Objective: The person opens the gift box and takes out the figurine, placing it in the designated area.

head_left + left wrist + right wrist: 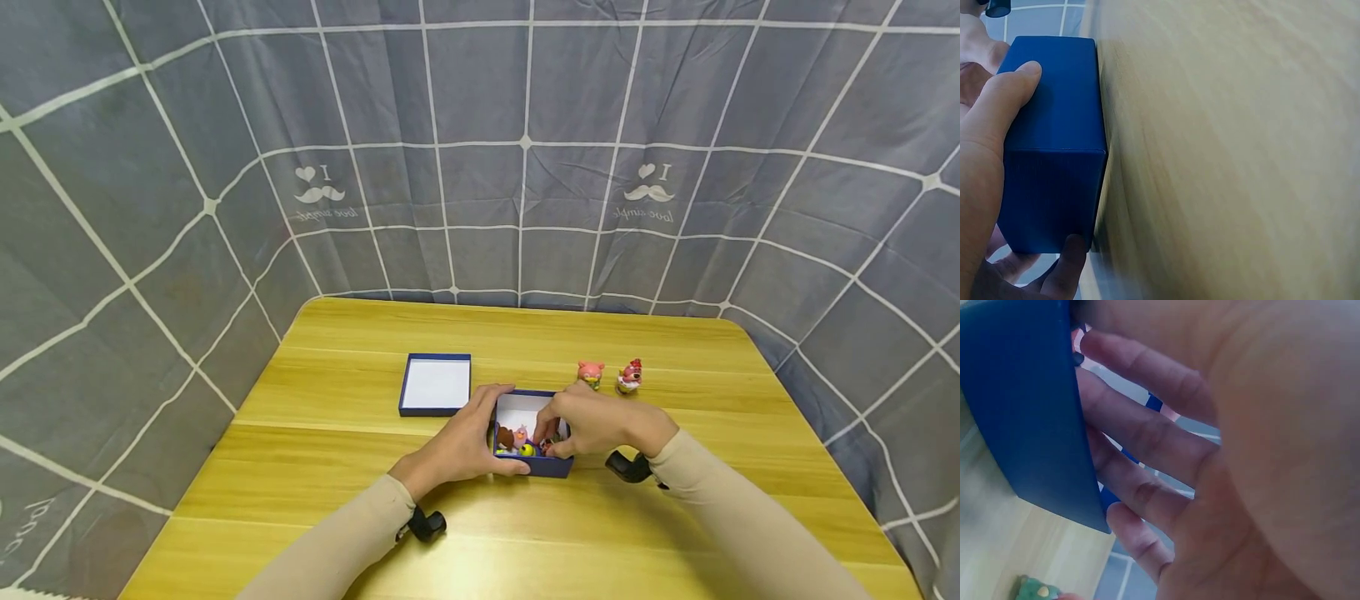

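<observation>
A blue box [551, 467] with a white inside stands on the table. My left hand [467, 433] grips it from the left, thumb along the front wall and fingers round the side; the left wrist view shows the thumb on the blue wall [1060, 112]. My right hand [596, 417] reaches over the right wall, and its fingertips and thumb pinch a small dark red figurine [547, 447] inside, partly hidden by the fingers. Beside it in the box lie a brown figurine [505, 437], a pink one [520, 434] and a yellow one [527, 450].
Left of the box lies a shallow blue lid [435, 411], white inside face up. Behind my right hand stand a pink figurine [591, 371] and a red and pink one [630, 377]. A grey checked curtain [480, 192] hangs behind the wooden table [337, 467].
</observation>
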### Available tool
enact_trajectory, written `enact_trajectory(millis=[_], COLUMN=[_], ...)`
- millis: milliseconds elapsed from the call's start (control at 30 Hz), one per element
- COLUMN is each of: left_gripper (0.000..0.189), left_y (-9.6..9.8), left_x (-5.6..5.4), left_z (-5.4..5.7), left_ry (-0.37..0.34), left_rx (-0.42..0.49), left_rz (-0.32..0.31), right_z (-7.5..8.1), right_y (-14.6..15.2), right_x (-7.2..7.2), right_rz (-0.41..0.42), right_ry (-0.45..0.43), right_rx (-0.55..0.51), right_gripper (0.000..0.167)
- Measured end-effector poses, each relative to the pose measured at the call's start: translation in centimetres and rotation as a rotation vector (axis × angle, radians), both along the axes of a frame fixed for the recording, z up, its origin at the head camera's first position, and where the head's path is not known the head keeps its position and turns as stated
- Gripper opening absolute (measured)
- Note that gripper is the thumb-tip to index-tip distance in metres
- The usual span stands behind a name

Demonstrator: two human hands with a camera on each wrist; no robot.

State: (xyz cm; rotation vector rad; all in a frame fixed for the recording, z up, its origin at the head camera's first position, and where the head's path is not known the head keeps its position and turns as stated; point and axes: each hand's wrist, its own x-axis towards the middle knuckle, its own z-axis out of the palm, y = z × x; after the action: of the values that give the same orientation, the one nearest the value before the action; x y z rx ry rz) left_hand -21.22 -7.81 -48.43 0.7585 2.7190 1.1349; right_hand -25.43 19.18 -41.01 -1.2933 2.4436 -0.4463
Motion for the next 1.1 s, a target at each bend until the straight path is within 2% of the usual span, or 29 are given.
enact_trajectory(millis=[433, 733, 1100], left_gripper=[0.123, 0.123, 0.123], left_y=[-0.1, -0.1, -0.1], left_x=[0.0, 0.0, 0.0], left_z=[-0.1, 0.0, -0.1], left_ry=[0.003, 0.014, 0.005], left_rx=[-0.004, -0.013, 0.01], left_rz=[-0.004, -0.007, -0.014], right_z=[-0.9, -1.0, -1.3], right_y=[-0.3, -0.2, -0.6], right_x=[-0.5, -0.7, -1.0], right_rz=[0.007, -0.008, 0.011], right_ry=[0.051, 0.026, 0.081], right_rx=[-0.03, -0.055, -0.152], right_gripper=[0.015, 0.02, 0.015])
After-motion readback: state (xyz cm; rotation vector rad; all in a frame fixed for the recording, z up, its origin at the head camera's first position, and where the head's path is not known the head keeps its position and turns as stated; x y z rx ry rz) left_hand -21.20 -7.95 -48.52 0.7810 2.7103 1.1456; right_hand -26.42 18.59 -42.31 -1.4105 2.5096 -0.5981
